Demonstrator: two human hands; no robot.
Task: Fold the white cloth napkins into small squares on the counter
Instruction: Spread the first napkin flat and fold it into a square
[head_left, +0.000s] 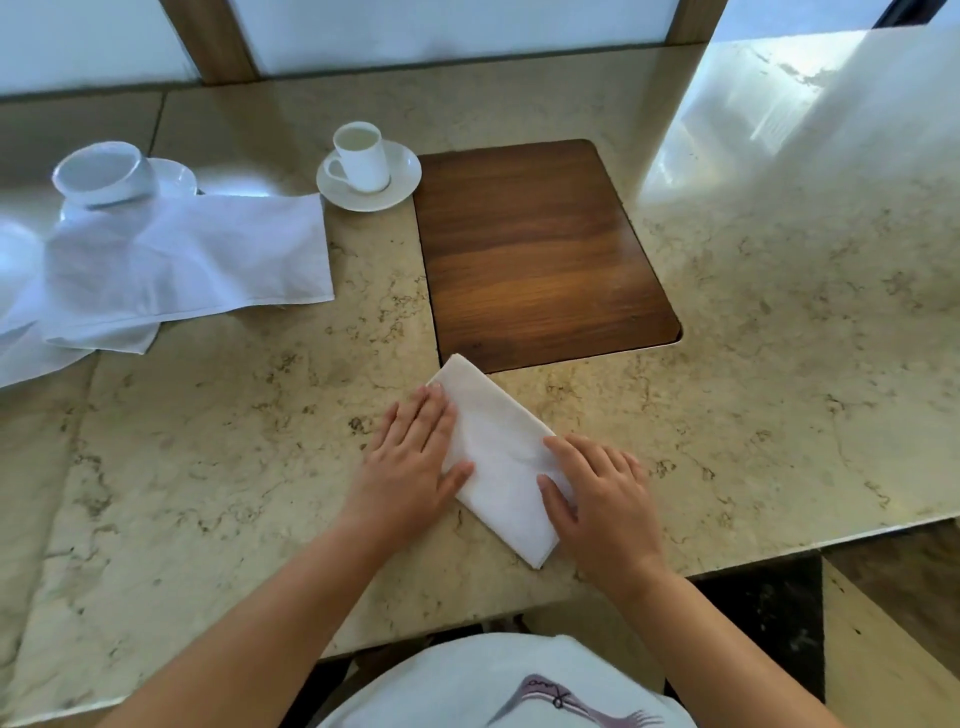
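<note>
The folded napkin (496, 457) lies as a long, narrow white rectangle set diagonally on the marble counter (753, 364), under both palms. The left hand (415, 457) presses flat with fingers spread over the strip's far left edge; the right hand (597, 493) lies flat on its near right edge, thumb resting on the cloth. Neither hand pinches anything: both are open, pressing down.

The cloth looks light, soft and limp, so it should crease under palm pressure yet slide easily on the polished stone. The best hold is probably a pinch at the near corner just below the right hand, carrying it over to the far end beyond the left fingertips.

Well to the left of the left hand, the unfolded napkins (171, 270) lie rumpled in a loose heap. Just beyond the strip's far tip, a smooth wooden panel (540, 249) with rounded corners sits inset in the veined, glossy stone.
</note>
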